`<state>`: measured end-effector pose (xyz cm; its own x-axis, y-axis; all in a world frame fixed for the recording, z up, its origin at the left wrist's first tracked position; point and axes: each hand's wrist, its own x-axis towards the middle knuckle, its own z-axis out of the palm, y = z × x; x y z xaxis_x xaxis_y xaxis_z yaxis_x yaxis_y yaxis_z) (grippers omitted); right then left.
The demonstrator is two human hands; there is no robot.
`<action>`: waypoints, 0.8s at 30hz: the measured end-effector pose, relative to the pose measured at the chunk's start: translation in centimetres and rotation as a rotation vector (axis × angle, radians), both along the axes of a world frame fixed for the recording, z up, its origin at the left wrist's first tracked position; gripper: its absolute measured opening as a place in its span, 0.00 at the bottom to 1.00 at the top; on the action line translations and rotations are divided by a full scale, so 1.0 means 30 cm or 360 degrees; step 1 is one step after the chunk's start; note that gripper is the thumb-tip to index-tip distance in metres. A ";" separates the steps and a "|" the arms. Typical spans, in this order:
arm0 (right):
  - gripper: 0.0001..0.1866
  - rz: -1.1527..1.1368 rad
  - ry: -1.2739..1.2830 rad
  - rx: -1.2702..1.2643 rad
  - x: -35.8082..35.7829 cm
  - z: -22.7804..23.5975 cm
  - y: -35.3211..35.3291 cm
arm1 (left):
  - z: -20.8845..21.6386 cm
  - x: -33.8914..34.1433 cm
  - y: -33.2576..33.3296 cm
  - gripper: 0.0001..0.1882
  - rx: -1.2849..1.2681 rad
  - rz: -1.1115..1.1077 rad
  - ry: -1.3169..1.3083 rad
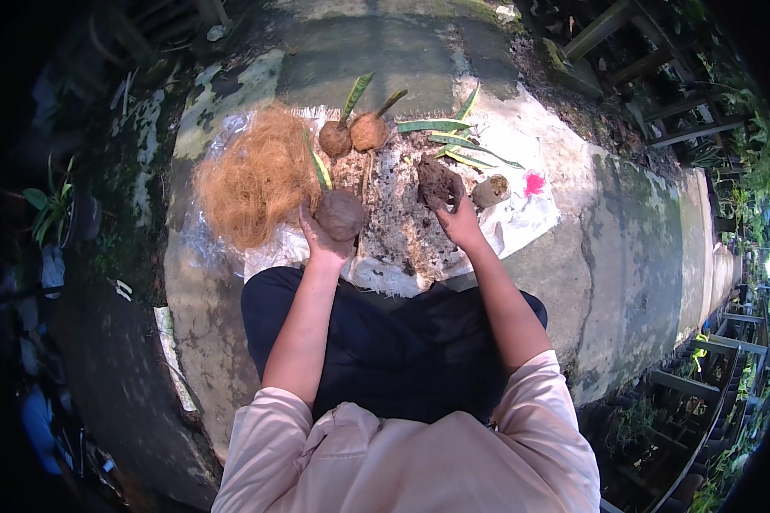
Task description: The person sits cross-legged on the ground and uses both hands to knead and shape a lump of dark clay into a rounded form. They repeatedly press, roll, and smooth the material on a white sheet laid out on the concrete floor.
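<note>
Brown mud (340, 215), balled smooth, fills our curled left hand (323, 244); our right hand (461, 225) grips crumbly soil (437, 180); white sacking (526, 215) covers concrete (628, 265).

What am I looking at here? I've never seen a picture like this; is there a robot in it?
No robot: these are a person's own bare hands. The camera sits on the person's head, looking down, and its wide fisheye lens bends straight edges near the rim. Picture left is the person's left.

The left hand cups a smooth, muddy-looking ball. The right hand holds a dark, crumbly clump.

On the pale, soil-strewn sheet are two brown balls with upright leaves, some loose green leaves and a small greyish cylinder. To the left is a big heap of brown fibre.
</note>
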<state>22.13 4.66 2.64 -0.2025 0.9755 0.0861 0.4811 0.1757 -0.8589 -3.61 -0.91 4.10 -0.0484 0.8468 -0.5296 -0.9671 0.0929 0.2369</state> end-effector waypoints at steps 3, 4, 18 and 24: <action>0.35 0.0055 0.0310 -0.0120 -0.014 0.165 0.075 | -0.018 -0.021 -0.006 0.35 0.0031 0.0007 -0.0024; 0.35 0.0011 0.0344 -0.0026 -0.012 0.214 0.080 | -0.017 -0.021 -0.006 0.35 0.0024 0.0009 -0.0024; 0.26 -0.0189 0.0734 0.0438 0.051 0.777 0.168 | -0.024 -0.027 -0.017 0.35 0.0008 0.0038 -0.0031; 0.38 -0.0282 0.0888 0.0108 0.063 0.587 0.141 | -0.055 -0.020 -0.007 0.33 0.0053 -0.0010 -0.0038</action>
<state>24.03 8.87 20.24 0.0572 0.9789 0.1961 -0.0130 0.1971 -0.9803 -4.22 -1.13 2.45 -0.0306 0.8642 -0.5023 -0.9719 0.0916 0.2169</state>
